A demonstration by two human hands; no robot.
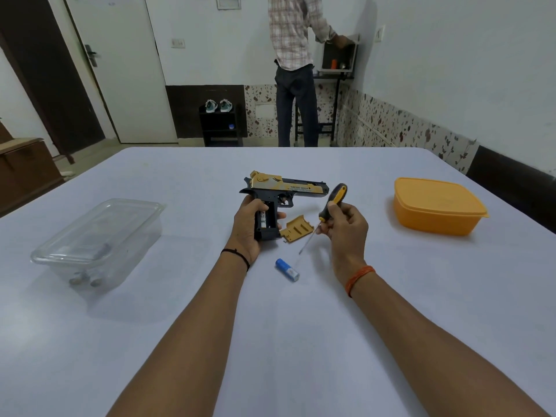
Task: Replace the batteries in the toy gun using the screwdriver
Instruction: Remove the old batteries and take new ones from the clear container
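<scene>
Table holds the toy gun: light, stiff plastic, best taken by the grip, where the left hand wraps it with fingers curled round, battery bay open and one cell showing inside. Right hand pinches the screwdriver at the rubbery handle, thin shaft pointing down. Loose cover looks thin and snappable; battery lies near, smooth, likely to roll, pinch mid-body.

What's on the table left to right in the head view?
Clear plastic lidded container → left hand gripping black-and-yellow toy gun → blue cylindrical battery → right hand holding black-and-yellow-handled screwdriver → orange lidded plastic box.
</scene>
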